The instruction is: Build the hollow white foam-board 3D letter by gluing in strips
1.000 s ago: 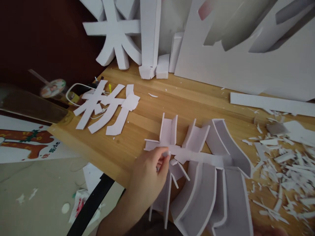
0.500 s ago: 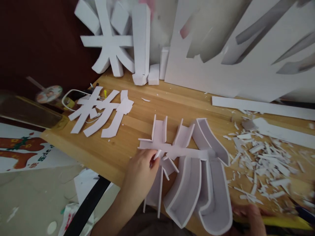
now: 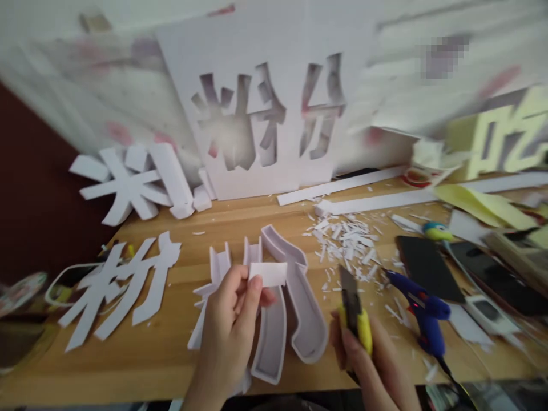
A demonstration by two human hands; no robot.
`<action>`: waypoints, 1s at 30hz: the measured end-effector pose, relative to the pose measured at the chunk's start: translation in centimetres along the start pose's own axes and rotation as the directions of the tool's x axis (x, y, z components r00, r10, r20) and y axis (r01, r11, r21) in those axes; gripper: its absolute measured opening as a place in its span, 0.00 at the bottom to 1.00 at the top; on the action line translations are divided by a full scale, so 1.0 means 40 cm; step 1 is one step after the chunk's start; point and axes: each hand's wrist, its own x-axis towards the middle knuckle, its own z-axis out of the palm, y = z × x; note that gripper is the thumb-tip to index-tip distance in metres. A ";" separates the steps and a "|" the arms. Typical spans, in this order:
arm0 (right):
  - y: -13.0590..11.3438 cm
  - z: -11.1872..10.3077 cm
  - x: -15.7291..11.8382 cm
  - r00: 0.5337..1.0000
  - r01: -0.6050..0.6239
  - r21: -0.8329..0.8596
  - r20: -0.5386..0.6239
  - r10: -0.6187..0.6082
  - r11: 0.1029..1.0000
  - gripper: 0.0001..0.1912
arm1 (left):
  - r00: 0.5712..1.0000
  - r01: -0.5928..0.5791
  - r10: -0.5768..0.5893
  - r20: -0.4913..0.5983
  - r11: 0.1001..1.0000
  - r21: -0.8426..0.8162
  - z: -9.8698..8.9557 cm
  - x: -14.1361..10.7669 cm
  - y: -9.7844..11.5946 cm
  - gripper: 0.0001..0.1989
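Between the thumb and fingers of my left hand [image 3: 233, 325] is a small white foam board piece [image 3: 269, 274], raised above the work. My right hand [image 3: 368, 354] grips a yellow utility knife [image 3: 363, 328], its dark blade pointing up and away from me. Beneath and behind my left hand lies a white hollow character shell [image 3: 306, 314] with upright walls, partly hidden by that hand. A flat white character cutout [image 3: 115, 291] rests on the wooden table [image 3: 162, 365] to the left.
White foam scraps [image 3: 349, 240] lie past the knife. A blue glue gun [image 3: 423, 311] and a black phone [image 3: 428, 268] are at right. Finished white character parts [image 3: 132, 182] and a cut-out white board [image 3: 257, 177] stand against the wall. Long foam strips [image 3: 342, 185] lie at the back.
My left hand has lifted away from the shell, now holding the small foam piece. My right hand has risen from the table's front edge with the knife. The view has swung right and up.
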 end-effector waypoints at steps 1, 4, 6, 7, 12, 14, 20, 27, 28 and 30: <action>-0.006 0.006 -0.001 0.999 0.033 0.011 -0.012 -0.033 0.999 0.14 | 0.999 0.053 -0.052 0.011 0.990 -0.130 0.023 -0.008 0.005 0.14; -0.010 0.009 0.003 0.981 0.193 0.014 0.021 -0.194 0.981 0.14 | 0.961 0.276 -0.236 0.143 0.831 -0.482 0.081 -0.039 0.016 0.19; 0.000 -0.003 0.005 0.955 0.289 -0.003 0.070 -0.288 0.957 0.19 | 0.920 0.391 -0.293 0.259 0.708 -0.588 0.108 -0.061 0.026 0.21; 0.007 -0.010 0.005 0.945 0.317 -0.012 0.088 -0.314 0.948 0.22 | 0.903 0.430 -0.302 0.306 0.665 -0.611 0.117 -0.071 0.031 0.21; 0.033 -0.036 -0.005 0.940 0.329 -0.044 0.118 -0.322 0.943 0.26 | 0.868 0.493 -0.287 0.405 0.597 -0.633 0.132 -0.107 0.050 0.21; 0.035 -0.037 -0.010 0.940 0.329 -0.022 0.109 -0.324 0.944 0.25 | 0.865 0.492 -0.268 0.424 0.614 -0.617 0.130 -0.115 0.045 0.20; 0.044 -0.012 -0.032 0.992 0.129 0.244 -0.022 -0.127 0.961 0.19 | 0.956 0.260 -0.173 0.238 0.876 -0.408 0.117 -0.127 0.016 0.21; 0.033 0.038 -0.032 0.943 -0.328 0.449 0.203 0.263 0.831 0.22 | 0.989 -0.023 0.018 0.150 0.999 0.031 0.089 -0.163 0.008 0.20; 0.028 0.044 -0.031 0.934 -0.352 0.447 0.220 0.280 0.822 0.21 | 0.986 -0.058 0.048 0.159 0.996 0.061 0.082 -0.167 0.002 0.20; 0.018 0.054 -0.030 0.928 -0.364 0.449 0.256 0.272 0.816 0.21 | 0.982 -0.116 0.095 0.165 0.986 0.122 0.066 -0.172 -0.015 0.21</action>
